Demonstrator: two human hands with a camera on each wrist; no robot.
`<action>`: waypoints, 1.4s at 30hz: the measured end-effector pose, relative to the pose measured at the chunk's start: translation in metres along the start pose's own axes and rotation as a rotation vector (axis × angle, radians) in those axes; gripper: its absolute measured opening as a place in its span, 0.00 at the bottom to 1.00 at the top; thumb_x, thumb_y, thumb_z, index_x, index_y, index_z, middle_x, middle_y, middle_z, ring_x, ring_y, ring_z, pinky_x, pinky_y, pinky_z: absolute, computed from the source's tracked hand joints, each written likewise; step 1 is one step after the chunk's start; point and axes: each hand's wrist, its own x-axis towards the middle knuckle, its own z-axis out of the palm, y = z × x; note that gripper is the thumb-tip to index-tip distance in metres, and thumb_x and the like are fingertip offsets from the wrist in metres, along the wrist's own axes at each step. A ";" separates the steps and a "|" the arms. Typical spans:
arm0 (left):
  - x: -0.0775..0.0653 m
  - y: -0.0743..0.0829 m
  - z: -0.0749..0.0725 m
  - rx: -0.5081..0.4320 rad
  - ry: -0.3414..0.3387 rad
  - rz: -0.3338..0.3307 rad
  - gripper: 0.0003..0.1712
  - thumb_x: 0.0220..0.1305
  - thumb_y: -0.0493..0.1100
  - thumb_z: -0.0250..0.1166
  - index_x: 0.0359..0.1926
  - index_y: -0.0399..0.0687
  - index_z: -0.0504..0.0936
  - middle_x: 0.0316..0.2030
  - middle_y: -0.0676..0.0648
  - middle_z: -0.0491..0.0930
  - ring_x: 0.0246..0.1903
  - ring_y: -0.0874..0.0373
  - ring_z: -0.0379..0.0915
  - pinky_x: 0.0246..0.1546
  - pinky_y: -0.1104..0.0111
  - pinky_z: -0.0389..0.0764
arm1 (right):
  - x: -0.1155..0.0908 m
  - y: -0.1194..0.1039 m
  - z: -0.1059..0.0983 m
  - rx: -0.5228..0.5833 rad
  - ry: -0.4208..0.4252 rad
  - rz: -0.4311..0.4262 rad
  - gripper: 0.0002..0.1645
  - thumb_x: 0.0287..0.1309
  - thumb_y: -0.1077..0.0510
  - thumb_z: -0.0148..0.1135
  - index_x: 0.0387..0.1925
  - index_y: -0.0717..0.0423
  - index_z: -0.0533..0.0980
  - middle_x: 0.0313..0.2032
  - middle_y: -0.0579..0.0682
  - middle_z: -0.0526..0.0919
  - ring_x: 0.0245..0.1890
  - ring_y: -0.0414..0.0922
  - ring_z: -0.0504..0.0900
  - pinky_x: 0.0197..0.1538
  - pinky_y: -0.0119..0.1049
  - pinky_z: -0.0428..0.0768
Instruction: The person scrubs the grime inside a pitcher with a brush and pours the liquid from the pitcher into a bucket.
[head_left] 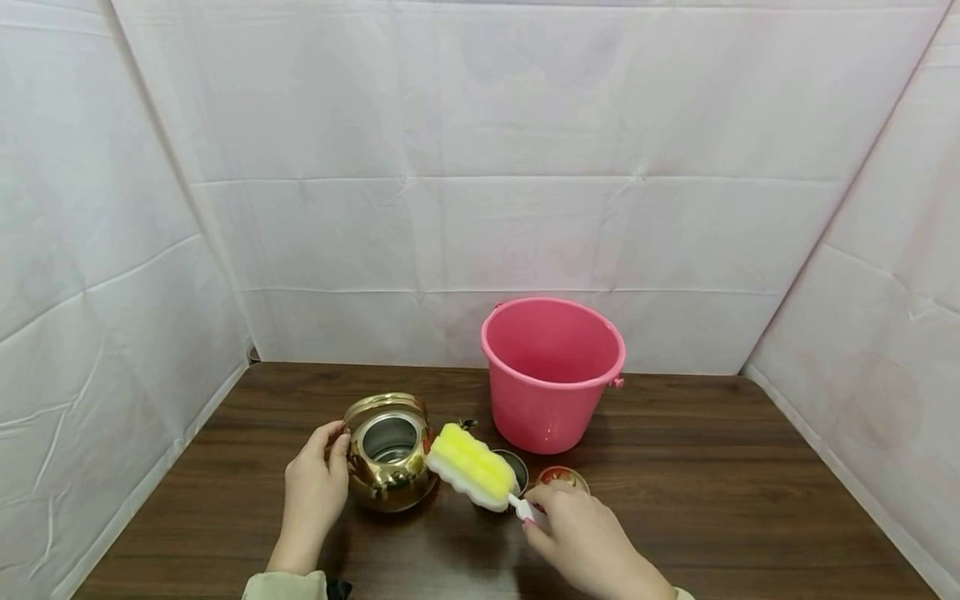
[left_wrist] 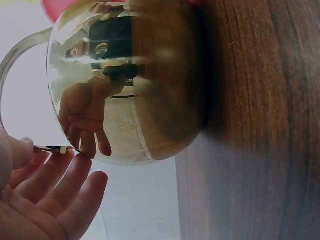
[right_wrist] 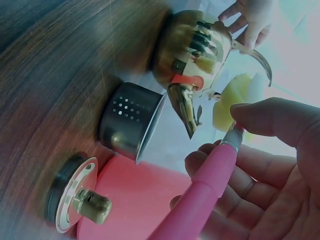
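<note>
Head view: left grip [head_left: 315,479] pinches handle [left_wrist: 24,44] of gold kettle [head_left: 390,490], set on worktop [head_left: 712,500]; right grip [head_left: 588,533] clamped on sponge brush [head_left: 472,467] near kettle. Presumed step: presenting brush. Next move likely calls for alignment above kettle mouth [head_left: 390,439].

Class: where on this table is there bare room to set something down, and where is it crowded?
Bare: the wooden table right of the pink bucket and right hand; also left of the left hand and gold kettle. Crowded: between kettle and bucket, around the sponge brush and perforated strainer, and beside the lid.
</note>
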 end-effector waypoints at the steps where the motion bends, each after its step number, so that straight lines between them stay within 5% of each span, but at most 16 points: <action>1: 0.000 0.000 0.000 0.000 -0.004 -0.003 0.15 0.69 0.37 0.54 0.51 0.33 0.76 0.44 0.33 0.82 0.45 0.37 0.78 0.44 0.47 0.76 | 0.000 0.000 0.000 -0.001 0.004 -0.004 0.03 0.49 0.55 0.66 0.28 0.44 0.78 0.21 0.35 0.69 0.25 0.33 0.67 0.23 0.30 0.65; 18: -0.001 0.003 -0.002 -0.006 -0.026 -0.021 0.16 0.70 0.38 0.53 0.53 0.33 0.76 0.45 0.33 0.81 0.46 0.37 0.78 0.45 0.47 0.76 | 0.010 -0.002 0.003 -0.077 0.074 -0.043 0.04 0.47 0.57 0.67 0.27 0.47 0.79 0.23 0.38 0.71 0.27 0.37 0.69 0.24 0.31 0.68; 27: -0.001 0.003 -0.002 -0.006 -0.007 -0.007 0.15 0.69 0.38 0.54 0.52 0.33 0.76 0.45 0.33 0.82 0.45 0.37 0.78 0.44 0.47 0.77 | 0.018 -0.004 0.003 -0.144 0.123 -0.149 0.03 0.48 0.59 0.66 0.27 0.48 0.78 0.23 0.40 0.71 0.23 0.38 0.69 0.24 0.31 0.69; 42: -0.001 0.002 -0.003 -0.007 -0.015 -0.015 0.15 0.70 0.38 0.53 0.52 0.33 0.76 0.45 0.33 0.81 0.45 0.37 0.78 0.44 0.47 0.77 | 0.029 -0.011 0.001 -0.237 0.131 -0.249 0.12 0.57 0.55 0.64 0.43 0.52 0.78 0.32 0.42 0.74 0.32 0.41 0.72 0.25 0.30 0.73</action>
